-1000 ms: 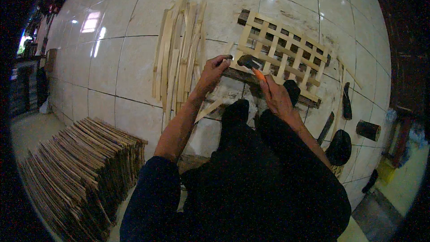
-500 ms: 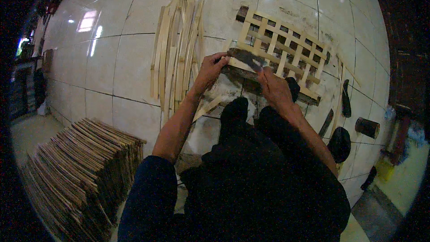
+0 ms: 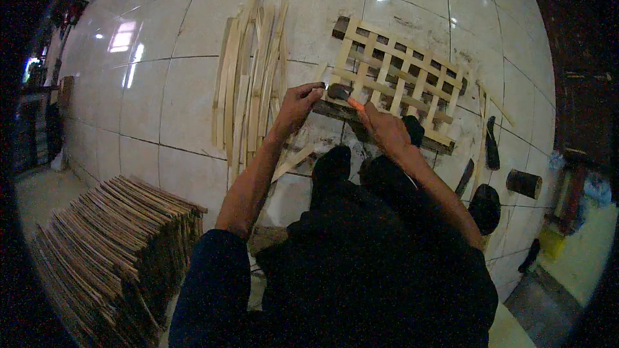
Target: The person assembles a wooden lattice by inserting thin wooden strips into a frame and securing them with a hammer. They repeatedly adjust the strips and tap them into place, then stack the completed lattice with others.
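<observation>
A lattice of pale, flat strips, bamboo by the look of them, (image 3: 403,74) lies over dark wooden bars on the floor in front of me. At its near left corner my left hand (image 3: 298,108) is closed in a pinch; what the fingertips hold is too small to make out. My right hand (image 3: 385,127) is wrapped round an orange-handled tool with a dark head (image 3: 338,92). The head is just right of my left fingertips, over the end of the near dark bar (image 3: 342,111). Its exact shape is unclear.
Long loose strips (image 3: 248,84) lie to the left. At lower left stands a large stack of thin slats (image 3: 122,238). Right of my feet are a dark cylinder (image 3: 523,183), a black rounded object (image 3: 485,209) and a long dark piece (image 3: 492,145). A strip offcut (image 3: 293,162) lies near my foot.
The dark-headed tool was a long blur over the lattice corner and now shows a compact head and its orange handle. My left hand stays at the corner. The whole view has shifted slightly.
</observation>
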Action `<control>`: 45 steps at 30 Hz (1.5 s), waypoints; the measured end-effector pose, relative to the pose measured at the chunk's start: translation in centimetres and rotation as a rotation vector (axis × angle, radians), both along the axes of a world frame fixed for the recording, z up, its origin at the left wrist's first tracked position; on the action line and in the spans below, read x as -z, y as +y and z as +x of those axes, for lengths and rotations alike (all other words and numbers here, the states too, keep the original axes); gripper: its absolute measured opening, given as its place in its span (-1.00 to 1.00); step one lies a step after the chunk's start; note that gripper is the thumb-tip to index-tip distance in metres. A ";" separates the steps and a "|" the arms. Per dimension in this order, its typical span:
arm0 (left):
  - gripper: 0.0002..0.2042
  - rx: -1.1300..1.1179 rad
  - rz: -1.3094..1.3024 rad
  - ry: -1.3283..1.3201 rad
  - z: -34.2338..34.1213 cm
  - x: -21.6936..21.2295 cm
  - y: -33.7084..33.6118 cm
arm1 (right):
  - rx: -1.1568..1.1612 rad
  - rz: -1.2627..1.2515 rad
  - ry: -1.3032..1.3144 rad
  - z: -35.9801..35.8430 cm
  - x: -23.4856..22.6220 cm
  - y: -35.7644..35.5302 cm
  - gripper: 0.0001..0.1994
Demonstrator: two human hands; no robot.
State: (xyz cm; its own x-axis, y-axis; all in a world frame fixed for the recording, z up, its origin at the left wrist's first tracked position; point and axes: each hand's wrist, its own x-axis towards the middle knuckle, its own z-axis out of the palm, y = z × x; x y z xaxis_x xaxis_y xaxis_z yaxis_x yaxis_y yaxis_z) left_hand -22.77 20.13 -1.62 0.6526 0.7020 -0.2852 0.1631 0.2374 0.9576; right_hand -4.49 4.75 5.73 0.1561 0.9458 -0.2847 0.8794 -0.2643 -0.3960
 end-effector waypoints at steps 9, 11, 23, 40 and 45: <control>-0.65 0.001 -0.035 0.019 -0.7 1.4 0.1 | -0.024 0.083 0.018 -0.8 -1.9 0.2 -0.75; -0.65 0.019 0.000 0.046 -0.5 0.5 0.1 | 0.041 0.156 0.019 -1.2 -2.2 0.0 -0.71; -0.62 0.031 0.275 0.095 0.4 3.6 0.6 | 0.643 0.291 0.049 2.2 -7.0 -11.6 -0.71; -0.69 0.442 1.285 0.137 8.9 1.2 -5.4 | 1.160 0.246 -0.294 1.4 7.9 -31.4 -0.71; -0.65 0.366 1.104 0.138 9.8 3.1 -5.5 | 1.024 0.249 -0.495 3.2 3.8 -31.6 -0.74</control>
State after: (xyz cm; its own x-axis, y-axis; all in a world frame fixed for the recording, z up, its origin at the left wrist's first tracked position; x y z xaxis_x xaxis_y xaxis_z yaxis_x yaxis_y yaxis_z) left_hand -12.99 14.59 -4.76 0.8780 0.3901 0.2773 0.1686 -0.7943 0.5837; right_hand -1.31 -26.81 1.90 0.9217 0.3342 0.1968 0.3726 -0.9038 -0.2104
